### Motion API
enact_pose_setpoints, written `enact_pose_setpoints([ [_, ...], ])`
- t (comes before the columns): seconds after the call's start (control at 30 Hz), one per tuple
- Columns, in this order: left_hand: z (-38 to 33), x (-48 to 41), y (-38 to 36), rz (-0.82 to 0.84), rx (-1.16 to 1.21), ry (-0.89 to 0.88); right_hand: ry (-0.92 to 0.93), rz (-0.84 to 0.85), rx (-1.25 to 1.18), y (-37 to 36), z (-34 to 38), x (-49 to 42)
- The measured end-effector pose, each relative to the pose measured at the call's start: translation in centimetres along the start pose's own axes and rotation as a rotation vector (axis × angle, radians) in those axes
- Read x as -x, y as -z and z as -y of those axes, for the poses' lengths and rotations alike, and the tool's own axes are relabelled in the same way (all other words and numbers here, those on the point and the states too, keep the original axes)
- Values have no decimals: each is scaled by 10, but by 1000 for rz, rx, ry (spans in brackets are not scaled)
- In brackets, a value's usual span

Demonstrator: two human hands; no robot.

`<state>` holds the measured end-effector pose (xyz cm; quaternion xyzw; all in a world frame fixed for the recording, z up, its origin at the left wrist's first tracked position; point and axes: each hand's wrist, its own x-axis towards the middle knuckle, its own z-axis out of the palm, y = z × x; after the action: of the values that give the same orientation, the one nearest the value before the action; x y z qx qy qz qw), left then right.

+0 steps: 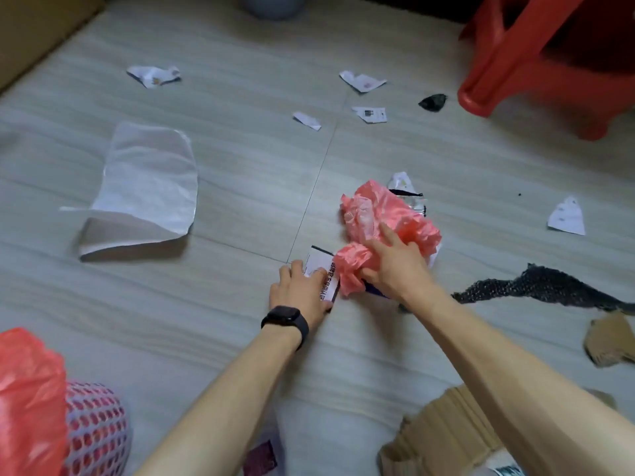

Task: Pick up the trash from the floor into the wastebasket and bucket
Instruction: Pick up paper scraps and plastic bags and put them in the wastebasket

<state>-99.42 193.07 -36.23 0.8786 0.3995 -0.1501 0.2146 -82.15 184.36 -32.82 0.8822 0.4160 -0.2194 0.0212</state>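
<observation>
A crumpled pink plastic bag (385, 218) lies on the grey floor right of centre. My right hand (398, 266) grips its near end, fingers curled into the plastic. Beside it my left hand (302, 290), with a black watch on the wrist, lies on a white printed paper piece (321, 266), its fingers bent over the paper's near edge. The mesh wastebasket (96, 434) lined with a red bag (27, 400) stands at the bottom left corner. Under the pink bag some white and dark wrapping shows.
A large white plastic sheet (144, 190) lies at left. Small paper scraps (154, 75) (362, 80) (567, 216), black netting (536, 286) and cardboard pieces (446, 431) are scattered about. A red plastic stool (536, 63) stands at top right, a grey bucket (271, 5) at the top edge.
</observation>
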Motion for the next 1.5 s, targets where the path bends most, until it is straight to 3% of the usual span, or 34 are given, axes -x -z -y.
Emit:
enact_pose_setpoints([
  [0.17, 10, 7, -17, -47, 269, 134, 48, -106, -83, -33, -6, 23],
  [0.43, 32, 58, 12, 29, 271, 285, 175, -194, 24, -9, -10, 101],
  [0.83, 9, 42, -9, -15, 84, 217, 111, -45, 37, -64, -40, 150],
  [1.0, 21, 41, -20, 2, 288, 246, 53, -44, -11, -86, -35, 166],
  [1.13, 23, 56, 18, -81, 287, 122, 138, -75, 16, -51, -31, 159],
  [1.27, 24, 104, 89, -231, 300, -12, 230, -214, 50, 7, -4, 171],
  [1.5, 93, 236, 209, -559, 465, 87, 447, -484, 5, 102, 95, 231],
])
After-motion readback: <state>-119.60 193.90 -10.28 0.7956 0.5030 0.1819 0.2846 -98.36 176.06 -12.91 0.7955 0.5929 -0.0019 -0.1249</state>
